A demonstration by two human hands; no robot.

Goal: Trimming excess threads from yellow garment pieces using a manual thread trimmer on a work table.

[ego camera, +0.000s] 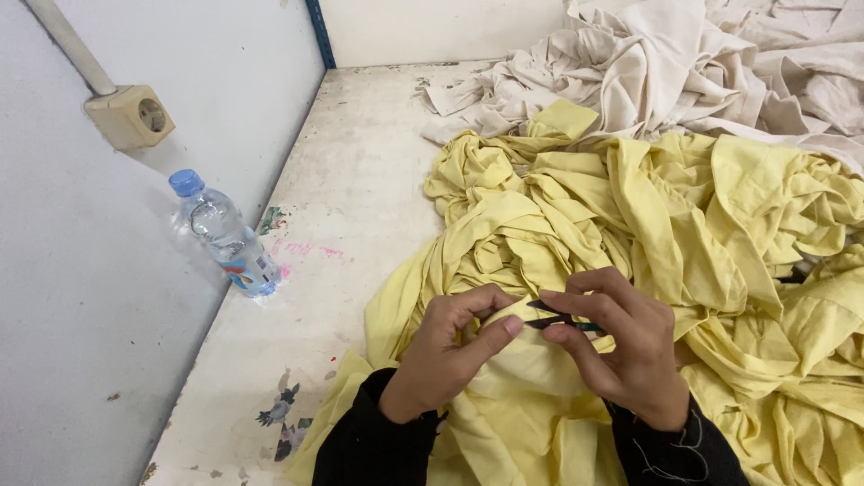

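Observation:
A big crumpled heap of yellow cloth point(648, 216) covers the right half of the white table point(360, 180). My left hand point(445, 355) pinches a fold of that yellow cloth between thumb and fingers near the bottom centre. My right hand point(625, 346) holds small black thread snips point(558, 319), their blades pointing left at the pinched fold. Both wrists wear black sleeves. The part of the cloth under my hands is hidden.
A pile of cream cloth point(684, 63) lies at the back right. A plastic water bottle with a blue cap point(225, 236) leans against the left wall. A beige wall socket point(130, 115) is mounted above it. Paint stains mark the table.

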